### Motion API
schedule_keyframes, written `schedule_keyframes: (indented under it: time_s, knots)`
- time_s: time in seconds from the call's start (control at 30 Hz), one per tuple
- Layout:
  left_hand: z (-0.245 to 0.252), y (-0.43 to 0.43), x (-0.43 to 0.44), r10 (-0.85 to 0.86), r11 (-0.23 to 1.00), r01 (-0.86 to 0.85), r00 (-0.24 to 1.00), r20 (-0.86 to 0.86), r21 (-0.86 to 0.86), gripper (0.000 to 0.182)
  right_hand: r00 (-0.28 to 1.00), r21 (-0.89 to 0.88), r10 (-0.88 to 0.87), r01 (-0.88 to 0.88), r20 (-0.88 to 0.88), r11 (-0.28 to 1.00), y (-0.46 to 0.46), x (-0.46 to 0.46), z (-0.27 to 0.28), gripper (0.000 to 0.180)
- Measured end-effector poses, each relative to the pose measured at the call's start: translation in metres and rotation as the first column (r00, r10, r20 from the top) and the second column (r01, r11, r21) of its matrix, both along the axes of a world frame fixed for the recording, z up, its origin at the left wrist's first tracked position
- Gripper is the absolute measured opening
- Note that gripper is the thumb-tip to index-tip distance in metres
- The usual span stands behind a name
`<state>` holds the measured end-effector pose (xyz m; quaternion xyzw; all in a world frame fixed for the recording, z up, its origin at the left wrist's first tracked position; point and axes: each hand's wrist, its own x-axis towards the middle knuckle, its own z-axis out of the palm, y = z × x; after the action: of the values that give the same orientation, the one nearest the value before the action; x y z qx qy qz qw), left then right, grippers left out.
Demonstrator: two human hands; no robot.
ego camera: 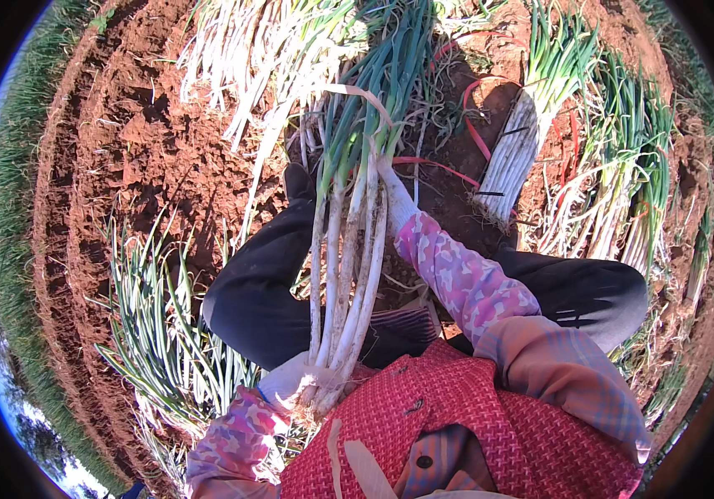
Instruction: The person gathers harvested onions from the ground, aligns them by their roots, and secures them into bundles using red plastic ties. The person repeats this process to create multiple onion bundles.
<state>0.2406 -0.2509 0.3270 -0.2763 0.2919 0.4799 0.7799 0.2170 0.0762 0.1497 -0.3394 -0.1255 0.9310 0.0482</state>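
Several long-stemmed green onions [347, 268] lie lengthwise between my legs, white stalks toward my body and green leaves pointing away. Near the root end, my left hand [307, 379], in a pale glove, is closed around the stalks against my lap. My right hand [391, 181], also gloved, is at the upper stalks where white turns to green; its fingers are mostly hidden behind them. A pale strip [357, 92] crosses the leaves above. Right of my right hand, a bundle of green onions [510, 156] with dark bands around its stalks lies on the soil.
Loose green onions [269, 56] are spread at the upper left. More lie in a pile [170, 337] beside my left knee and in bunches [625, 181] at the right. Red ribbon [479, 134] trails over the reddish soil [145, 156]. Green crop rows [14, 237] stand at the far left.
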Motion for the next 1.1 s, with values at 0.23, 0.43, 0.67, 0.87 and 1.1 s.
schedule_keyframes:
  time_s: [0.23, 0.43, 0.67, 0.87, 1.1]
  knots:
    - [0.01, -0.025, 0.012, -0.408, 0.913, 0.372, 0.831, -0.377, -0.169, 0.067, 0.912, -0.211, -0.046, -0.045, -0.408, 0.976, -0.015, 0.012, 0.043, 0.067]
    - [0.071, 0.007, 0.011, -0.313, 0.948, 0.228, 0.794, -0.521, -0.222, 0.073, 0.942, 0.214, -0.074, 0.151, -0.327, 0.965, 0.079, -0.048, 0.144, 0.029]
    - [0.043, 0.2, 0.013, -0.013, 0.982, 0.146, 0.681, -0.732, 0.119, 0.063, 0.794, 0.598, 0.203, 0.235, -0.573, 0.767, 0.254, -0.007, 0.325, 0.031]
    - [-0.036, 0.396, 0.005, -0.181, 0.784, 0.579, 0.561, -0.808, 0.226, 0.041, 0.98, 0.93, 0.058, 0.16, -0.189, 0.331, 0.413, 0.054, 0.283, 0.041]
    - [-0.171, 0.498, 0.07, -0.309, 0.884, 0.439, 0.804, -0.509, 0.157, 0.03, 0.749, 0.824, -0.41, -0.567, 0.521, 0.012, 0.56, 0.148, 0.049, 0.053]
